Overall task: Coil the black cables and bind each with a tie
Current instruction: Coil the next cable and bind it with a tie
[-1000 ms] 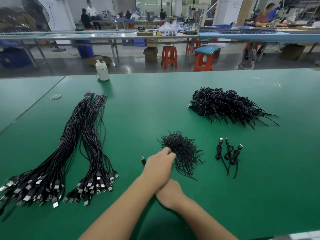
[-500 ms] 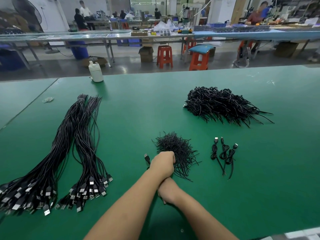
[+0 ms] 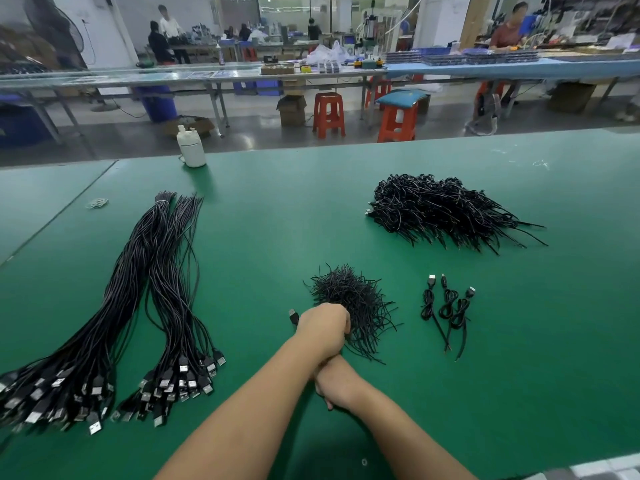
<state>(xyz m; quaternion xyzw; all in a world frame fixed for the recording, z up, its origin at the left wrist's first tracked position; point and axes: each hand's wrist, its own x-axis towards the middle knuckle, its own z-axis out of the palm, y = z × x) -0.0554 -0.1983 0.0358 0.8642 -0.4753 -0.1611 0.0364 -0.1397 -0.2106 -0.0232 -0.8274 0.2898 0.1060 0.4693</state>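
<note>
Cable [image 3: 293, 316] plug beside left hand [image 3: 323, 326], its curled grip now over ties [image 3: 353, 299]; right hand [image 3: 337, 384] grip unclear.

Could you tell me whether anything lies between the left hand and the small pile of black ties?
Nothing visible does. The left hand is curled at the near edge of the small pile of thin black wire ties, already touching it, with no other object between them.

Cable [image 3: 294, 316] mostly behind hands [image 3: 329, 355]
</note>
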